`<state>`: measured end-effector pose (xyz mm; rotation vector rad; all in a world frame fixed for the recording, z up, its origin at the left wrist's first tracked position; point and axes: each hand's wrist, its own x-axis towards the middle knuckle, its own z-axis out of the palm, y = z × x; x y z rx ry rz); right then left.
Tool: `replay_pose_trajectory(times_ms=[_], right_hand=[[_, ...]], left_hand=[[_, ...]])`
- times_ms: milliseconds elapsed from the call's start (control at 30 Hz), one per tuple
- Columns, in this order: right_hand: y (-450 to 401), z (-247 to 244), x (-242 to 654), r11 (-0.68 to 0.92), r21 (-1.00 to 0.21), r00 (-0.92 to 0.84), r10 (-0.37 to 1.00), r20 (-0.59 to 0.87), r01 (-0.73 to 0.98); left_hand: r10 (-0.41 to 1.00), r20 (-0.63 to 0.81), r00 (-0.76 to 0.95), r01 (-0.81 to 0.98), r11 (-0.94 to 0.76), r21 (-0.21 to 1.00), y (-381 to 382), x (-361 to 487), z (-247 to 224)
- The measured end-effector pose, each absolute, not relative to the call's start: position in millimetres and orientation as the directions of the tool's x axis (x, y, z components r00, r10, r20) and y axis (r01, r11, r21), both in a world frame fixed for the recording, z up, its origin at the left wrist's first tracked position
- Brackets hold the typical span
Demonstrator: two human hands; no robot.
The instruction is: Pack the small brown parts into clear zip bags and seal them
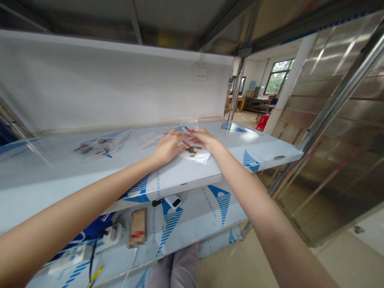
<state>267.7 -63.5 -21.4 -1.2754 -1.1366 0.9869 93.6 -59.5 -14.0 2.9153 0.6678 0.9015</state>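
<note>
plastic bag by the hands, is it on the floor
No, the clear plastic bag lies on the blue-printed white shelf, beside the left hand and right hand.

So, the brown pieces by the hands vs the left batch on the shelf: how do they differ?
The brown pieces by the hands form a tight cluster on a white sheet, just below the right hand. The left batch spreads wider, on clear plastic, with no hand near it. Both are small dark-brown pieces on the same film-covered shelf.
</note>
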Motion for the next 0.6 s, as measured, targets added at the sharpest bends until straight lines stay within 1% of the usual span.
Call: replay_pose_trajectory(times_ms=[100,233,300,433,600], right_hand=[[-62,-23,269,0.079,-0.993,0.218,0.971,0.096,0.085],[-60,-24,270,0.054,-0.994,0.210,0.975,0.074,0.098],[-60,-24,270,0.056,-0.993,0.208,0.975,0.077,0.107],[-61,-23,270,0.081,-0.991,0.208,0.973,0.101,0.103],[-61,-23,270,0.074,-0.992,0.207,0.974,0.094,0.100]], left_hand=[[0.431,0.498,0.752,0.421,-0.896,0.140,-46,98,-18],[0.404,0.453,0.795,0.391,-0.911,0.128,-39,96,-22],[0.400,0.460,0.793,0.375,-0.915,0.149,-38,95,-21],[0.462,0.497,0.735,0.416,-0.885,0.207,-37,94,-18],[0.499,0.480,0.722,0.439,-0.866,0.241,-38,96,-18]])
